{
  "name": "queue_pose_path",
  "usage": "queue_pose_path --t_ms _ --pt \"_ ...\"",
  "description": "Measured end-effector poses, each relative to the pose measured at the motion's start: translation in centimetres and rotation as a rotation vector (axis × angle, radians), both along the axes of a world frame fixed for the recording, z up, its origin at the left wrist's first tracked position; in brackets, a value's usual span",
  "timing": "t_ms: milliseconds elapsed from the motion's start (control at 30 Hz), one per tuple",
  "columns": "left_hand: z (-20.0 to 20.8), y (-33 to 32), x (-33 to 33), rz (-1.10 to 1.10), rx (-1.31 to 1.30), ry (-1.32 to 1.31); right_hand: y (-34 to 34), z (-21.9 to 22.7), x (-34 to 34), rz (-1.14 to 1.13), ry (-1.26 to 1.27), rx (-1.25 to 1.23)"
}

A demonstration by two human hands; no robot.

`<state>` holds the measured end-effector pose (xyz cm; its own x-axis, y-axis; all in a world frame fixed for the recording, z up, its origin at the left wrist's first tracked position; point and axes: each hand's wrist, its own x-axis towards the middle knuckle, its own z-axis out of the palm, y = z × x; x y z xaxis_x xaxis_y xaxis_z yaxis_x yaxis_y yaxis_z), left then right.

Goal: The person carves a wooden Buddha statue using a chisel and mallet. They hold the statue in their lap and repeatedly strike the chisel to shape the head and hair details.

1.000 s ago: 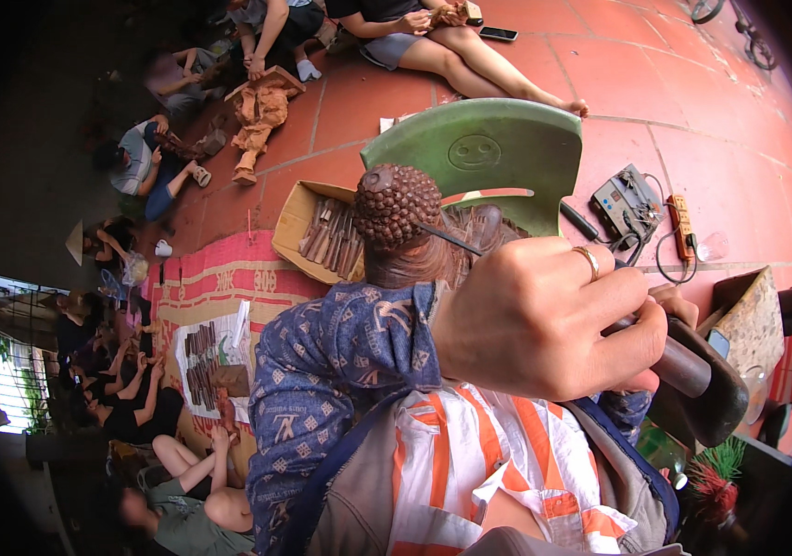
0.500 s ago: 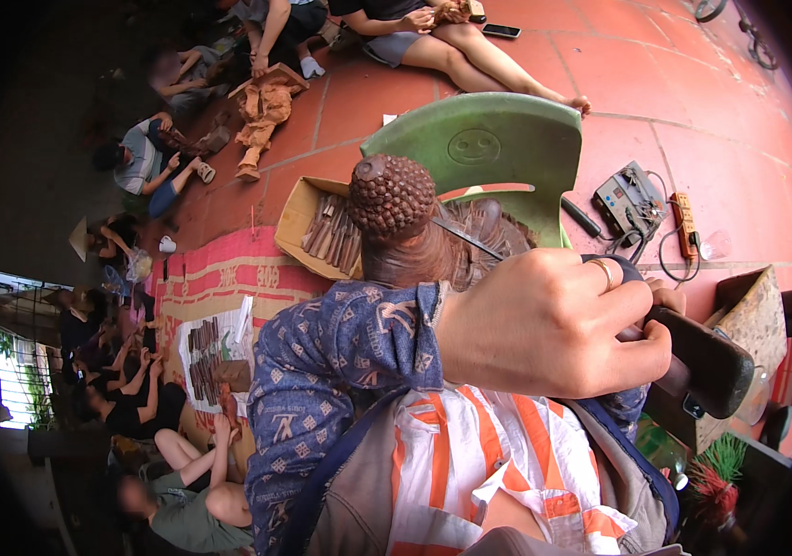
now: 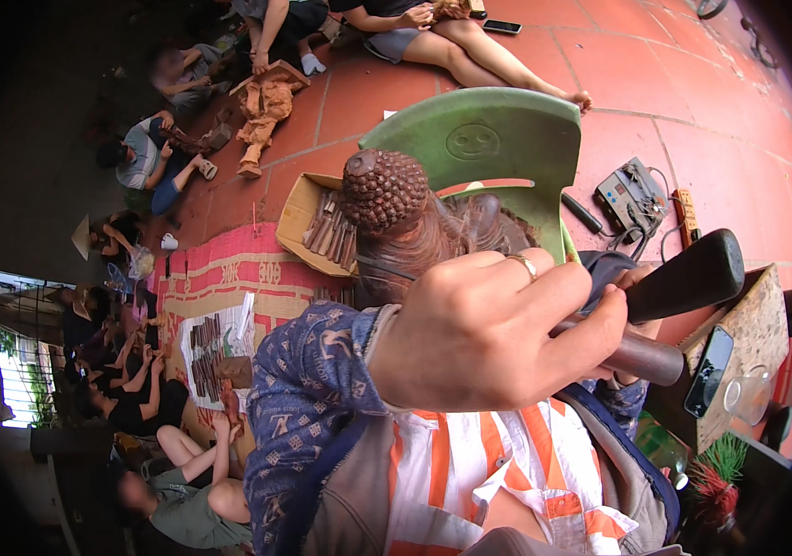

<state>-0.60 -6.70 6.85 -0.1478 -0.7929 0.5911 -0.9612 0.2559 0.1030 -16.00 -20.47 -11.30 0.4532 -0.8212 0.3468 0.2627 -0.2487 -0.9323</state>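
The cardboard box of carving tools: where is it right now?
In the head view, the cardboard box lies upper centre-left on the red tile floor, just left of the carved wooden head and the green plastic chair.

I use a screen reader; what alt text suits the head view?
A left hand grips a tool against a brown carved wooden figure, while the right hand holds a dark mallet. Behind stand a green plastic chair and a cardboard box of tools on red tiles.

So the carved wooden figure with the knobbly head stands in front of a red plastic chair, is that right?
Not quite. The head view shows the plastic chair behind the carved wooden figure is green, not red; red is the tiled floor.
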Motion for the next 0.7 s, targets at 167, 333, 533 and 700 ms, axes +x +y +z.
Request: queue_pose_path --t_ms 167,333,533,700 --pt "-0.3 6.8 3.1 0.293 -0.036 0.109 -0.1 2.0 1.4 0.411 0.263 0.37" --pt "-4.7 10.9 4.2 0.687 -0.094 0.326 -0.6 -0.2 6.2 0.462 0.237 0.294" --pt "-8.0 10.1 3.8 0.667 -0.036 0.473 -2.3 -1.8 9.8 0.579 0.336 0.165" --pt "-9.4 9.4 3.6 0.687 -0.069 0.481 -3.4 -1.5 10.4 0.747 0.619 0.138"
